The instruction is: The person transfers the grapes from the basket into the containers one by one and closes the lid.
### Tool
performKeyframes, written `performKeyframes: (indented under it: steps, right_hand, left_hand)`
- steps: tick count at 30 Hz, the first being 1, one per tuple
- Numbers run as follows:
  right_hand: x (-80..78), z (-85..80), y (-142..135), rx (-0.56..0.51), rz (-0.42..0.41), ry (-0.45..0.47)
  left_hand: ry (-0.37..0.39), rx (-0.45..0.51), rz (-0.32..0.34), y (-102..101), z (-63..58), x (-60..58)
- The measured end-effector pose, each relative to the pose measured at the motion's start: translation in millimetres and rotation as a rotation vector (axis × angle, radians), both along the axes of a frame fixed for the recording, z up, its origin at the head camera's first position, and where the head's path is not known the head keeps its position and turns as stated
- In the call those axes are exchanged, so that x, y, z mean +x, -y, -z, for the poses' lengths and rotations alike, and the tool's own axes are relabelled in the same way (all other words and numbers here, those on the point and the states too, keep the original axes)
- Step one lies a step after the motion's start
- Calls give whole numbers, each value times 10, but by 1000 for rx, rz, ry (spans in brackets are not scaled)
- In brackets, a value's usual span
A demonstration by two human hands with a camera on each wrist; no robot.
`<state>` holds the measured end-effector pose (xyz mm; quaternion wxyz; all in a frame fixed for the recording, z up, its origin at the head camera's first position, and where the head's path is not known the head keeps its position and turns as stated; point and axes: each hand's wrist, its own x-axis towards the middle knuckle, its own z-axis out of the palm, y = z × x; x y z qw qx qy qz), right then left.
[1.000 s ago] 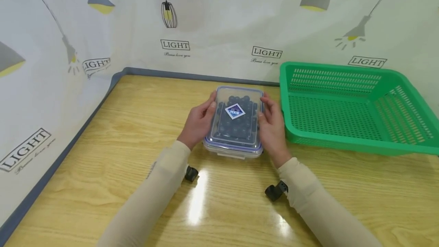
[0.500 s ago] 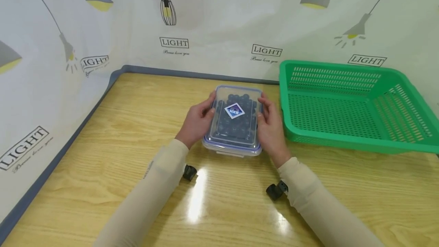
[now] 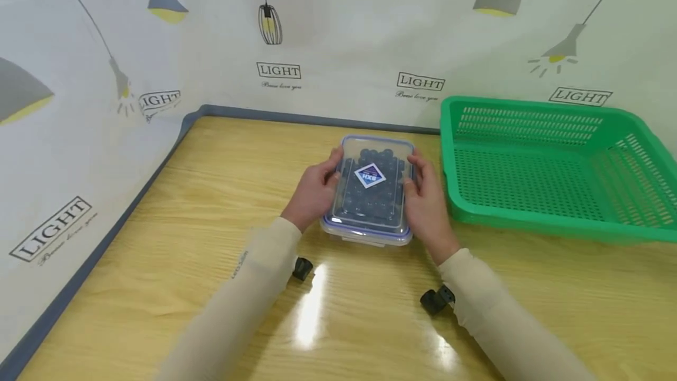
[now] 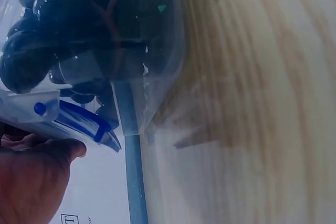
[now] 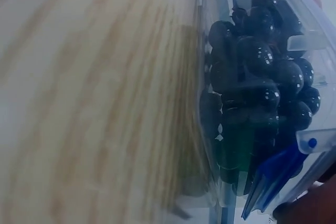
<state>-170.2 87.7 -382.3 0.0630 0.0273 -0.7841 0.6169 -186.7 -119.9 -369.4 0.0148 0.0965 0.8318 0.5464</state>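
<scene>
A clear plastic food container (image 3: 367,222) with a blue-edged lid sits on the table, full of dark, glossy round balls (image 5: 257,56) that look like grapes. A diamond-shaped sticker (image 3: 369,175) marks its lid. My left hand (image 3: 313,193) holds the container's left side, thumb at the lid's edge. On the opposite side my right hand (image 3: 429,204) grips it in the same way. Most of the fingers are hidden behind the container's sides. In the left wrist view, the thumb (image 4: 68,150) shows just below a clear latch (image 4: 31,107) with a blue dot.
A large green plastic basket (image 3: 529,216) with slotted walls stands at the right, close to my right hand. Behind the wooden table (image 3: 211,193) hangs a white cloth (image 3: 338,46) printed with lamps. Black wrist cameras (image 3: 302,268) hang under both sleeves.
The head view has shifted slightly, moving the whole scene a little right and down. Both hands keep their hold, and the container stays at the same spot on the table.
</scene>
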Motion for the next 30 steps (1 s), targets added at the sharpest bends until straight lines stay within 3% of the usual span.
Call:
performKeyframes:
  steps: [3, 8, 14, 17, 21, 26, 30]
  right_hand:
    - [24, 23, -87, 14, 20, 52]
    - [28, 1, -116, 33, -6, 170]
    - [34, -53, -135, -70, -4, 335]
    - [29, -67, -144, -134, 21, 363]
    - [19, -65, -142, -186, 68, 342]
    - [-3, -26, -124, -229, 127, 179]
    - [-2, 10, -116, -256, 117, 102]
  left_hand:
    - [31, -16, 17, -66, 15, 2]
    - [52, 1, -16, -65, -10, 6]
    - [92, 20, -40, -54, -34, 4]
    - [94, 29, -47, -63, -34, 4]
    - [86, 43, -59, -68, -34, 14]
    - [84, 56, -64, -73, -28, 53]
    - [77, 71, -60, -84, -23, 78]
